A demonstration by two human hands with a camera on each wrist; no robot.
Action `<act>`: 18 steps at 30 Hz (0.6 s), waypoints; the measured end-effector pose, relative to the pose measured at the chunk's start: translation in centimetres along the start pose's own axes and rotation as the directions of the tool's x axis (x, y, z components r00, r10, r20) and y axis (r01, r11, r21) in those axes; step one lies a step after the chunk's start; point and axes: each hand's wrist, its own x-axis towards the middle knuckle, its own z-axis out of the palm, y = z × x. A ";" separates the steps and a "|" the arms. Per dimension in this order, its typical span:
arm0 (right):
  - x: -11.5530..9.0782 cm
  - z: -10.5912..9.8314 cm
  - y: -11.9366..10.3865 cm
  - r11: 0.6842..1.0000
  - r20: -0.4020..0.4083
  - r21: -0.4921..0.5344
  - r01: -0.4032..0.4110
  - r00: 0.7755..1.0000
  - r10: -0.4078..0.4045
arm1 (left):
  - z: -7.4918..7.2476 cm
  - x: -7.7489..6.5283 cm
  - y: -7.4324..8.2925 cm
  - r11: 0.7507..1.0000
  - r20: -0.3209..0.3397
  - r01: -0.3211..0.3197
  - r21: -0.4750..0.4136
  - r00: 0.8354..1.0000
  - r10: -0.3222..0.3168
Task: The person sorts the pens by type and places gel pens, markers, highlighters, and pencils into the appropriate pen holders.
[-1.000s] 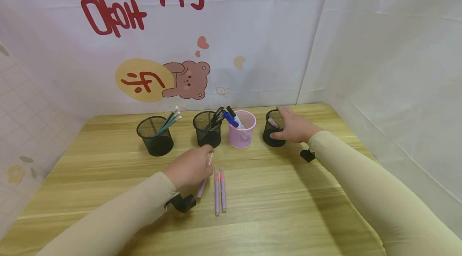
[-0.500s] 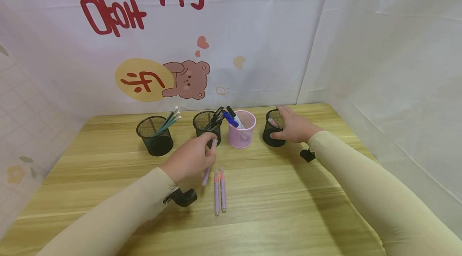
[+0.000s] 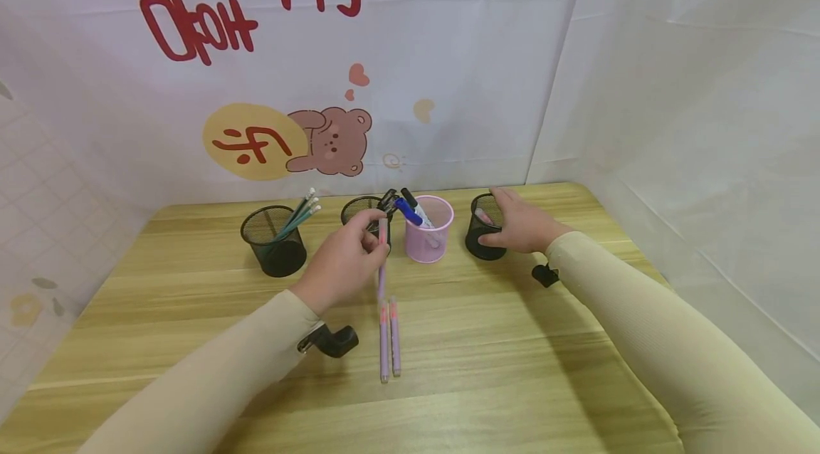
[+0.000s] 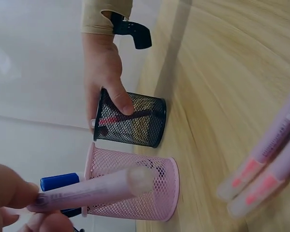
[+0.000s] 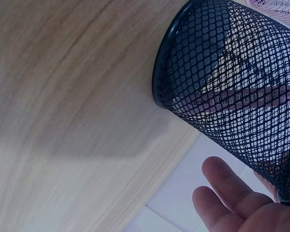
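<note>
My left hand (image 3: 342, 262) pinches a light purple marker (image 4: 99, 189) between thumb and fingers, its lower end pointing down at the table. It hovers just in front of the middle black mesh pen cup (image 3: 365, 208), partly hiding it. My right hand (image 3: 530, 225) grips the rightmost black mesh pen cup (image 5: 222, 63) near its rim, thumb on the near side. That cup stands upright on the table, and a similar purple marker (image 5: 232, 100) leans inside it. Two more purple markers (image 3: 395, 340) lie side by side on the table, below the left hand.
A pink mesh cup (image 3: 426, 247) with a blue-capped and a black-capped marker stands between both hands. Black pens fill the middle black cup. Another black cup (image 3: 282, 255) at left has several green pencils. A white printed curtain (image 3: 461, 84) hangs behind the wooden table (image 3: 500, 368).
My left hand has lifted the purple marker from beside the other two and moved it forward and slightly right, turning it more upright. My right hand has stayed on its cup.
</note>
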 end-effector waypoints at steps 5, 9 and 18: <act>-0.2 -0.2 -0.2 1.000 0.002 0.000 -0.005 1.000 0.005 | 0.1 0.4 0.1 0.994 -0.060 -0.032 -0.101 0.998 0.026; -0.1 -0.2 -0.3 1.000 0.002 0.003 -0.004 1.000 0.004 | 0.3 0.9 0.2 0.982 -0.099 -0.046 -0.183 0.995 0.028; 0.1 0.0 0.0 1.000 -0.008 0.006 -0.001 1.000 0.001 | 1.2 1.9 0.8 0.958 -0.216 -0.076 -0.277 0.976 0.015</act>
